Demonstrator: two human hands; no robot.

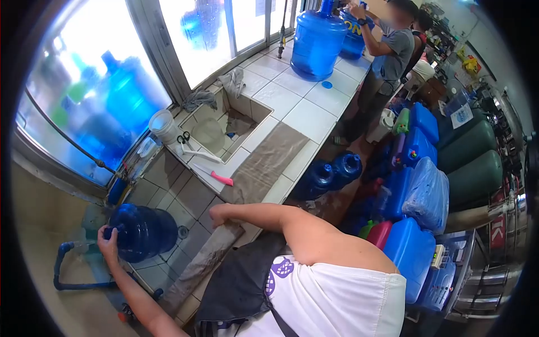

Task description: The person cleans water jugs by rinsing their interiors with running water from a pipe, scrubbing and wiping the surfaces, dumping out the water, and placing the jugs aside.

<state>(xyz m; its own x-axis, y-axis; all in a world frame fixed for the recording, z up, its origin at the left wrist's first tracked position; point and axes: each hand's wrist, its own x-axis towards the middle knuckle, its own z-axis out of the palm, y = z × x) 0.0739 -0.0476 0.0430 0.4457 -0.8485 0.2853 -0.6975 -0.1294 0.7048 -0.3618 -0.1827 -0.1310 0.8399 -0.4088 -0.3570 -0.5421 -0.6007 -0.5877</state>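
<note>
A blue water jug (143, 231) lies on its side in the tiled basin, its neck toward the left wall. My left hand (108, 242) is closed around the neck of that jug. On the near ledge of the basin rests my right hand (218, 214), bent over the edge beside a grey-brown cloth (205, 253); its fingertips are hidden. Just past it, a second brown cloth (269, 160) is spread over the white tiles. A knife with a pink handle (222, 178) lies close by.
A small sink (247, 121) is set into the counter, with a white bucket (163, 124) and scissors (183, 137) beside it. Farther along stands a large blue jug (318, 45). Another person (393, 50) handles a jug there. Blue jugs (321, 175) sit on the floor.
</note>
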